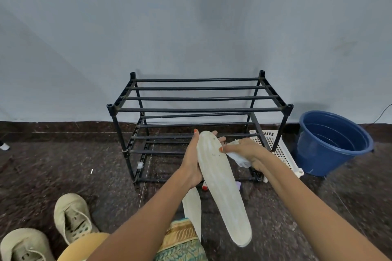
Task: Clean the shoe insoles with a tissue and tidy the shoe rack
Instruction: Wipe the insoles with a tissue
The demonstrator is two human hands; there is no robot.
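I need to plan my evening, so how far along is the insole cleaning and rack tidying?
Done: one insole and a second insole are out of the shoes. In hand: the left hand holds the first while the right hand, gripping a crumpled tissue, wipes it. Left: the second lies underneath, whether wiped I cannot tell; the shoes sit on the floor and the rack holds none, so tidying looks unstarted.

Black metal with a slight sheen is noted for the shoe rack (199, 109). The bucket (314, 161) is recorded as glossy blue plastic, the insole (222, 186) as pale and matt, the tissue (238, 158) as crumpled white paper, the floor (63, 171) as polished speckled stone.
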